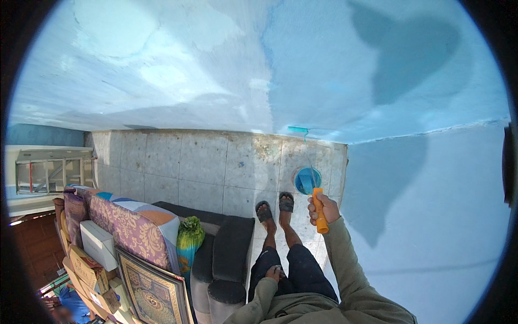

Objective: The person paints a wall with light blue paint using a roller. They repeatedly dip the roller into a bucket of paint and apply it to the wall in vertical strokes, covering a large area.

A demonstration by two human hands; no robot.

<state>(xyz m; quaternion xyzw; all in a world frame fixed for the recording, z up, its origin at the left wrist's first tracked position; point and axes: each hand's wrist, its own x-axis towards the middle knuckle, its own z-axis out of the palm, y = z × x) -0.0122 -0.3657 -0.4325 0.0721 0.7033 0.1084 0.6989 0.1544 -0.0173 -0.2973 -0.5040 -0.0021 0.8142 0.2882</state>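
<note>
My right hand [325, 209] grips the orange handle of a paint roller [319, 210]. Its wire frame reaches up over the paint bucket [295, 178], and the turquoise roller head [298, 129] is at the foot of the blue wall [323, 81]. Blue paint shows inside the bucket, which stands on the floor just ahead of my sandalled feet. My left hand [275, 273] rests against my dark shorts, its fingers partly curled; no object shows in it. Left of the roller, the wall is paler and patchy, with an uneven edge where the stronger blue begins.
A dark sofa [232, 243] stands close on my left, with a mattress [125, 227], a framed picture [153, 289] and cardboard boxes [87, 263] beyond it. Another person in blue [73, 301] is at the lower left. A side wall [437, 227] rises on my right.
</note>
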